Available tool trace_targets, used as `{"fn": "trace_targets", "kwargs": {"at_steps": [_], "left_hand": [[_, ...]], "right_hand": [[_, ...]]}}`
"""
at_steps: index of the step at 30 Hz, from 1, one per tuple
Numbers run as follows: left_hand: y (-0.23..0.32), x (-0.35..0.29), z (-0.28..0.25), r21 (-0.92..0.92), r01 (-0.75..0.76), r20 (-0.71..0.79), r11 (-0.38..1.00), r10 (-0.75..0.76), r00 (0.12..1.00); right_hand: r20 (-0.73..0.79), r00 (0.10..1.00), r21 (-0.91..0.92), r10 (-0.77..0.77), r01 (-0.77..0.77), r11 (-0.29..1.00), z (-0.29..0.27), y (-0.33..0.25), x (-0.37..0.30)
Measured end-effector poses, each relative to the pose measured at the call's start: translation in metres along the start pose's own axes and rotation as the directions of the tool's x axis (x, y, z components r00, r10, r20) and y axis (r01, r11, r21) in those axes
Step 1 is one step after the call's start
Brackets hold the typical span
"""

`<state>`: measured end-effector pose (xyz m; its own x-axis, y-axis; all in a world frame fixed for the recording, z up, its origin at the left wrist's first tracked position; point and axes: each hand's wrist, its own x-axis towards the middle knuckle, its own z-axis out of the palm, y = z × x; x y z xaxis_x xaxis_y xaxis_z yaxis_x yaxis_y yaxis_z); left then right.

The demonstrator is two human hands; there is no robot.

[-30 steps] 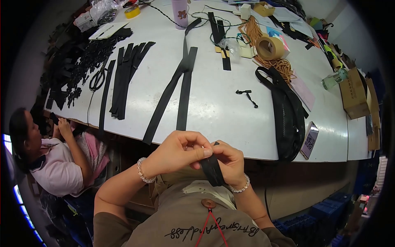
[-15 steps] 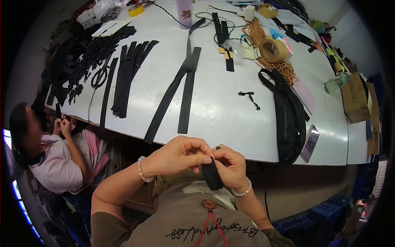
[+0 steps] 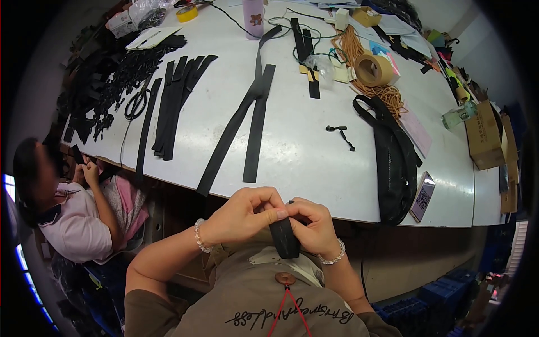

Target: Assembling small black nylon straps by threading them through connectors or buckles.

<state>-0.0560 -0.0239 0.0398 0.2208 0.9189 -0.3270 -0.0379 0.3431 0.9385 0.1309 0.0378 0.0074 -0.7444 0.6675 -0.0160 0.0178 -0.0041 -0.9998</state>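
Observation:
Just off the table's near edge, my hands come together on a black zipper strip (image 3: 285, 240) that hangs down in a short loop. My left hand (image 3: 247, 212) pinches its upper end between thumb and fingers. Fingers of my right hand (image 3: 315, 226) are closed on the same strip from the other side, touching the left fingertips. What the fingertips grip exactly is hidden. Beyond them, a long black zipper (image 3: 252, 135) lies on the table, its two lower tails spread apart. Two small black zipper pulls (image 3: 343, 137) lie to the right.
On the white table (image 3: 306, 163) are a bundle of black strips (image 3: 173, 112), scissors (image 3: 135, 104), a black bag (image 3: 393, 168), a phone (image 3: 423, 196), brown tape (image 3: 373, 69), orange cord (image 3: 387, 98) and a purple bottle (image 3: 253, 19). A co-worker (image 3: 78, 219) sits at the left.
My hands have shifted slightly, the fingertips drawing closer together, and the held strip has swung a little to the left. The co-worker's dark strip has tilted.

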Motion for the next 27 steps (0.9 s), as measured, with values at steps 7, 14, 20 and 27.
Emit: {"fn": "trace_targets", "kwargs": {"at_steps": [7,14,20,27], "left_hand": [[-0.004,-0.005,0.003,-0.239,-0.106,-0.065,0.965,0.093,0.993],[-0.008,-0.002,0.006,-0.296,-0.065,-0.103,0.953,0.036,0.994],[-0.015,0.0,0.016,0.031,-0.175,-0.302,0.984,0.176,0.937],[-0.01,0.001,0.021,-0.068,-0.231,-0.3,0.971,0.201,0.933]], "right_hand": [[-0.075,0.973,0.022,-0.217,0.219,0.976,0.01,0.006,-0.004],[-0.178,0.976,0.044,-0.128,0.138,0.99,0.019,0.006,-0.014],[-0.245,0.948,0.459,0.203,-0.071,0.885,0.024,0.003,-0.013],[-0.211,0.977,0.596,0.034,0.101,0.797,0.023,0.028,-0.009]]}}
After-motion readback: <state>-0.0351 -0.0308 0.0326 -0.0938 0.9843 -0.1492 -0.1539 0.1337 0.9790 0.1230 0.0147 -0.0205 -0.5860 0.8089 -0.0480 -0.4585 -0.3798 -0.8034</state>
